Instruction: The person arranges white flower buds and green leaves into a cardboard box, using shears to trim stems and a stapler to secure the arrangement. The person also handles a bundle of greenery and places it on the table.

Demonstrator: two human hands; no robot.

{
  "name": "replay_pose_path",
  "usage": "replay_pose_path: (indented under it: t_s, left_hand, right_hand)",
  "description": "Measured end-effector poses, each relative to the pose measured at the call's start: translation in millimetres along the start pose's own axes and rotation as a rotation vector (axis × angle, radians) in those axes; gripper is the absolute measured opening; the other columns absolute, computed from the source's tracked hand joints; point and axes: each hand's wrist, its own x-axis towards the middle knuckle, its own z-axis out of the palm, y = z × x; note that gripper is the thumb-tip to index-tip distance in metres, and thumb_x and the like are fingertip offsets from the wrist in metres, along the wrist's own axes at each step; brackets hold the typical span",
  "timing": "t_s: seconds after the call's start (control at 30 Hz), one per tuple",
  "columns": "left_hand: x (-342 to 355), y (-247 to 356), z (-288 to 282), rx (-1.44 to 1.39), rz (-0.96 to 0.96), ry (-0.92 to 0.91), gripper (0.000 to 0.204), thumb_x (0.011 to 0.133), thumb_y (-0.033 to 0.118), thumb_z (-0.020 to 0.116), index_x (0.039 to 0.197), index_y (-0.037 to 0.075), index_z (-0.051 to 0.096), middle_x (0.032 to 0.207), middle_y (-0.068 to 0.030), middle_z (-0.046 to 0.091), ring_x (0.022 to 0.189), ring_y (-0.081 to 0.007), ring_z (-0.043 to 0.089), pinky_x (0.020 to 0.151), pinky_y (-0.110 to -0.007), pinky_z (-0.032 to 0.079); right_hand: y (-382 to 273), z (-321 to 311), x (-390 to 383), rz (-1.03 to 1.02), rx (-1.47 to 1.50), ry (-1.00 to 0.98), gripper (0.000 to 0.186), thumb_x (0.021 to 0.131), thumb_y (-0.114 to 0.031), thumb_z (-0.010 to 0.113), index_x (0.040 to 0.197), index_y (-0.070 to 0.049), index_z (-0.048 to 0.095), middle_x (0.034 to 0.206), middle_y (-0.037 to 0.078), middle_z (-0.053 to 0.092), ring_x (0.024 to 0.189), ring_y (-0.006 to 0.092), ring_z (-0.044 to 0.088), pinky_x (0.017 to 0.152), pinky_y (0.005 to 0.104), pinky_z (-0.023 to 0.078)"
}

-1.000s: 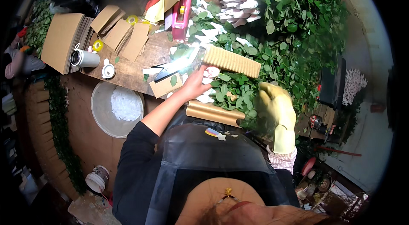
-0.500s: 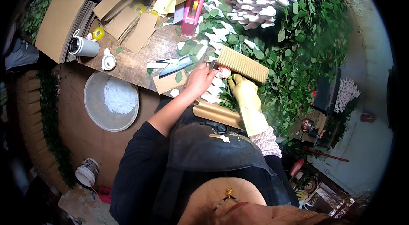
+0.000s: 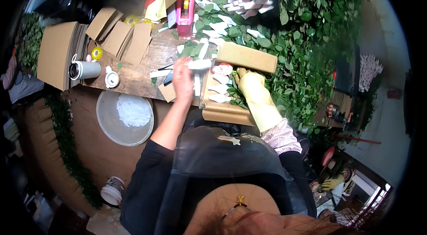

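Pink rose (image 3: 223,68) lies between cardboard flaps (image 3: 246,57), its stem pinched in our gloved right hand (image 3: 252,83), presumably to keep it steady, while our bare left hand (image 3: 182,78) grips a blurred white sleeve (image 3: 201,64) nearby

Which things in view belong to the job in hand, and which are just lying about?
Seemingly in the job:
pink flower, beside the gloved right hand
white-wrapped buds
corrugated cardboard
blurred pale item at the bare left hand

Seemingly lying about:
white flask
round white lid
empty-looking yellow glove
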Motion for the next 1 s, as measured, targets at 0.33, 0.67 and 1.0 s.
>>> replay_pose_path:
  t_s: [0.33, 0.67, 1.0]
  left_hand:
    - [-5.1, -7.2, 8.0, 0.914, 0.014, -0.537, 0.031, 0.093, 0.033, 0.074, 0.083, 0.004, 0.068, 0.073, -0.0045, 0.071, 0.067, -0.0131, 0.062, 0.068, -0.03, 0.051]
    - [-8.2, 8.6, -10.4, 0.416, -0.064, -0.027, 0.031, 0.102, 0.021, 0.06, 0.074, 0.008, 0.06, 0.073, 0.0029, 0.06, 0.065, -0.007, 0.052, 0.057, -0.027, 0.042]
    - [-23.1, 32.8, -11.5, 0.942, -0.087, -0.697, 0.033, 0.092, 0.032, 0.073, 0.079, 0.004, 0.062, 0.072, -0.0062, 0.066, 0.07, -0.0148, 0.065, 0.065, -0.033, 0.051]
  right_hand:
    - [10.6, -41.6, -19.8, -0.086, 0.298, -0.168, 0.053, 0.093, -0.037, 0.067, 0.139, -0.014, 0.053, 0.12, 0.018, 0.069, 0.108, 0.0362, 0.068, 0.094, 0.0473, 0.053]
    - [9.3, -6.8, -21.5, -0.116, 0.179, 0.009, 0.034, 0.095, -0.03, 0.066, 0.123, -0.012, 0.06, 0.085, 0.013, 0.073, 0.077, 0.0336, 0.072, 0.072, 0.0472, 0.057]
    - [14.7, -47.1, -49.5, -0.229, 0.401, -0.284, 0.03, 0.099, -0.024, 0.056, 0.125, -0.012, 0.062, 0.086, 0.012, 0.071, 0.078, 0.032, 0.071, 0.072, 0.0428, 0.056]
